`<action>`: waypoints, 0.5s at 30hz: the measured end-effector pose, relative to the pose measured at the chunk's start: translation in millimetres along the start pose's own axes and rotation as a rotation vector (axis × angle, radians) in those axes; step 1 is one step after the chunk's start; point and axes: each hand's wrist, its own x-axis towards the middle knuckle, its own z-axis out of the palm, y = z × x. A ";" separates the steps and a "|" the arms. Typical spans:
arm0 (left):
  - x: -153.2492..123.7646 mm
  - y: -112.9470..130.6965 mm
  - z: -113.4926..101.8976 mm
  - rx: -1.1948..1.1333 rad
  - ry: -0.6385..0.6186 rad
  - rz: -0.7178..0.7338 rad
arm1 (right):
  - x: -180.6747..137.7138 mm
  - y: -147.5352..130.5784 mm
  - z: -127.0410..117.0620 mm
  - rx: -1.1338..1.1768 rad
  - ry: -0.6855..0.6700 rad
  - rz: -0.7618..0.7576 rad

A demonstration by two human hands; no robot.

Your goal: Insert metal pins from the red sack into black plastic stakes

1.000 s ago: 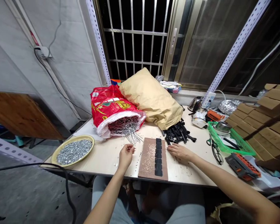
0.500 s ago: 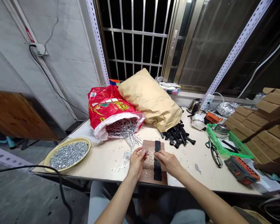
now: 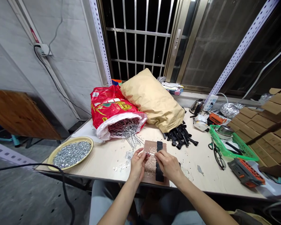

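Note:
A thin silver metal rod [image 3: 150, 153] spans the gap between my two hands, above a brown board [image 3: 150, 144]. The fingertips of my right hand [image 3: 167, 164] pinch its right end. My left hand [image 3: 137, 164] is closed at the rod's other end; what its fingertips hold is too small to make out. Under my right hand, a row of black pads [image 3: 159, 176] runs along the board, partly covered. A small black piece [image 3: 179, 164] shows past the right hand's outer edge. Small silver washers [image 3: 128, 154] lie scattered left of my left hand.
A yellow dish [image 3: 92, 147] full of washers stands at the left. Behind the board, a red bag [image 3: 107, 107] spills metal rods, and a tan sack [image 3: 152, 97] spills black parts [image 3: 181, 136]. Rightward are a green basket [image 3: 250, 154], scissors [image 3: 219, 157] and cardboard boxes [image 3: 269, 140].
My right hand has turned slightly, and the silver rod now shows between both hands. The black piece has come into view beside my right hand. The whole view has shifted slightly.

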 end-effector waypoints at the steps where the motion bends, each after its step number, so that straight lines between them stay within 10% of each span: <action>1: -0.3 -0.2 0.4 -0.004 -0.004 0.002 | 0.1 -0.5 -0.3 -0.012 -0.006 -0.005; 8: -1.5 2.9 -4.0 0.233 -0.042 0.200 | 0.6 -2.8 3.8 -0.098 -0.060 -0.009; 15: -3.5 16.6 -10.9 0.512 -0.154 0.342 | -4.2 4.1 10.1 0.310 -0.093 0.065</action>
